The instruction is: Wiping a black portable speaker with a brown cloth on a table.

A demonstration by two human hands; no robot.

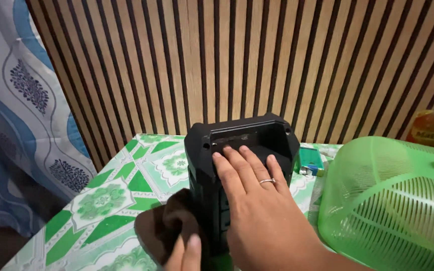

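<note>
The black speaker stands upright on the counter, directly under my right hand. My right fingers lie flat and spread on its top, pressing, not clenched. My left hand grasps a dark brown cloth against the speaker's left side, fingers curled around it.

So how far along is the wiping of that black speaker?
Done: cannot tell, no cleaned patch stands out. In hand: the right hand lies flat on the top of the upright black speaker, and the left hand presses a dark brown cloth against its left side. Left: the far side faces away, unseen.
</note>
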